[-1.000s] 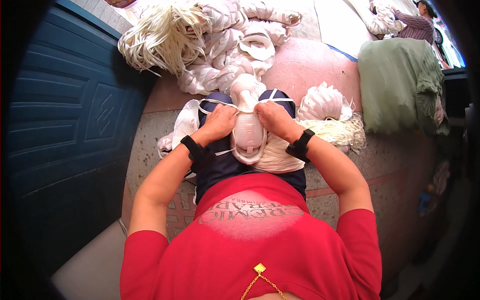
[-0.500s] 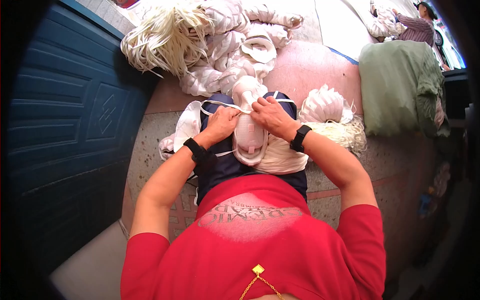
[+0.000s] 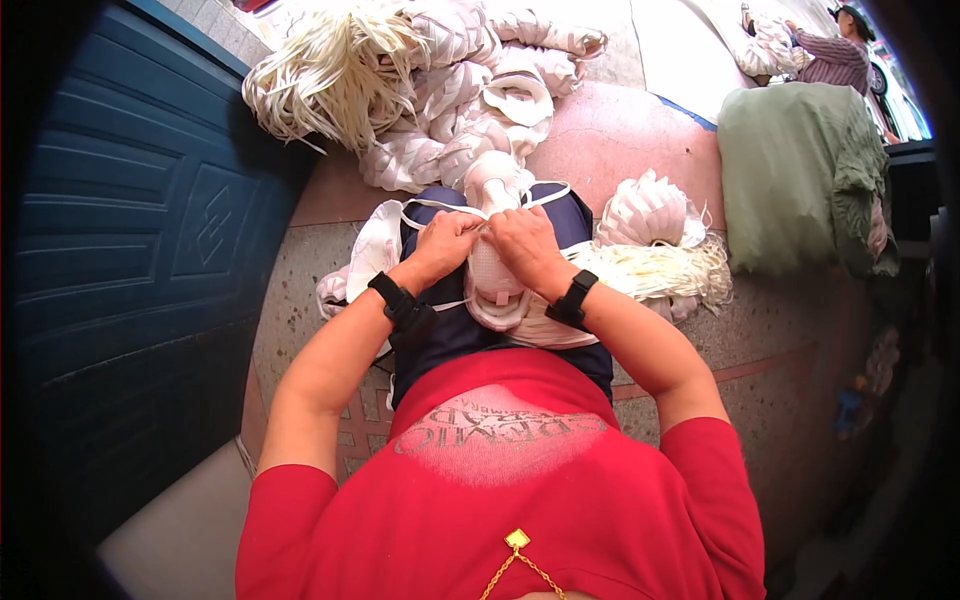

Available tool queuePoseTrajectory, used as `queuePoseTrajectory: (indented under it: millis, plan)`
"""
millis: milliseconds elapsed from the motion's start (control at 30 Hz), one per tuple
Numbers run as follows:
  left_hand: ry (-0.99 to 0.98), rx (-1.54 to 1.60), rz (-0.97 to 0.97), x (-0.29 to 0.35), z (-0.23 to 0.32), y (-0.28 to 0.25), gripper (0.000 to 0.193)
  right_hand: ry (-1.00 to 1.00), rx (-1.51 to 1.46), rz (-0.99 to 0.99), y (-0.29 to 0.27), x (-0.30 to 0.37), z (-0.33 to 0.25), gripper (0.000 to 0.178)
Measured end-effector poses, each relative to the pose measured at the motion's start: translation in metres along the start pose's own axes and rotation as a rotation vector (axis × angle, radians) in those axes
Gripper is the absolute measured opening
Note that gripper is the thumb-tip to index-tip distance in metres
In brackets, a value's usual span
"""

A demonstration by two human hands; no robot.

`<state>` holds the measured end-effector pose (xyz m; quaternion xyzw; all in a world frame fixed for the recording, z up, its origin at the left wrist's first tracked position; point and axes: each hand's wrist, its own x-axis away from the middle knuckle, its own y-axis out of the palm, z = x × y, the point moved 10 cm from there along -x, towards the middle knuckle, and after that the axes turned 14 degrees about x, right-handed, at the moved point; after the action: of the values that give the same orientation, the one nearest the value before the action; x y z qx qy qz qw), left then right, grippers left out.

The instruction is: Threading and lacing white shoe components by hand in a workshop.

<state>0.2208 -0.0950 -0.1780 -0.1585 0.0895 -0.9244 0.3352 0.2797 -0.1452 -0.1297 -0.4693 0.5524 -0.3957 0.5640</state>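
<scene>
On my lap lies a pinkish-white shoe upper [image 3: 484, 272], with its narrower end [image 3: 494, 178] pointing away from me. A thin white lace [image 3: 418, 208] loops out over my left knee, and another stretch of it arcs over the right knee. My left hand [image 3: 445, 246], fingers pinched closed, grips the lace at the middle of the upper. Right beside it is my right hand [image 3: 525, 248], its fingers also closed at the lace and covering part of the upper. The fingertips almost meet; exactly how the lace runs between them is hidden.
A heap of bundled shoe uppers [image 3: 450, 100] and cream laces [image 3: 335, 85] lies ahead. To my right are a stacked bundle of uppers [image 3: 650, 212] and a hank of laces [image 3: 670, 270]. Beyond stands a green covered sack [image 3: 800, 180]. A blue door [image 3: 130, 250] is at left; a person [image 3: 842, 55] sits far right.
My right hand has moved left, close against the left hand, and now covers more of the upper. The left hand has hardly moved.
</scene>
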Motion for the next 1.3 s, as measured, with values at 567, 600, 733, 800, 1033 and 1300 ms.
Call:
queuePoseTrajectory:
  millis: [567,600,733,800,1033,1300]
  plan:
    - [0.493,-0.203,0.213,0.011,0.081,0.01,0.01,0.418,-0.746,0.019,-0.012,0.029,0.064,0.019]
    - [0.275,-0.018,0.19,0.002,0.065,0.006,0.012,0.549,-0.951,-0.059,0.009,0.036,0.073,0.02]
    - [0.115,0.112,0.189,0.003,0.059,0.009,0.019,0.6,-1.166,-0.036,0.017,0.032,0.068,0.022]
    - [0.135,0.065,0.205,0.005,0.064,0.01,0.02,0.526,-1.077,0.058,0.007,0.027,0.068,0.022]
    - [0.128,0.017,0.194,0.011,0.067,0.008,0.022,0.558,-1.163,-0.006,0.007,0.026,0.059,0.02]
    - [0.176,-0.029,0.14,0.009,0.066,0.004,0.02,0.563,-1.149,-0.058,0.014,0.023,0.055,0.02]
